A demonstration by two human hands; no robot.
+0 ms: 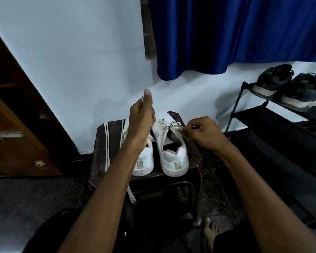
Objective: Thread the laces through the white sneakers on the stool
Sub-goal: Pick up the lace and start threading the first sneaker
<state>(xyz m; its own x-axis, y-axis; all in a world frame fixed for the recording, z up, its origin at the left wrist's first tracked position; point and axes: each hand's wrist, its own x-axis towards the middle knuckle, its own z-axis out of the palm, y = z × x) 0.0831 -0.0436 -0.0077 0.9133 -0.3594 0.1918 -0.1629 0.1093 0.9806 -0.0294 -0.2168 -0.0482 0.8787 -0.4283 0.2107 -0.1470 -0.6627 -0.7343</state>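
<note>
One head-worn wide-angle view looks forward and steeply down from close above the stool (pixel 193 172), toward the wall (pixel 71 52), with the person's forearms reaching in from below.

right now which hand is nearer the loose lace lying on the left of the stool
Left. The left hand is raised just right of the loose lace, pinching another lace end. The right hand is beyond both sneakers, at the right sneaker.
</note>
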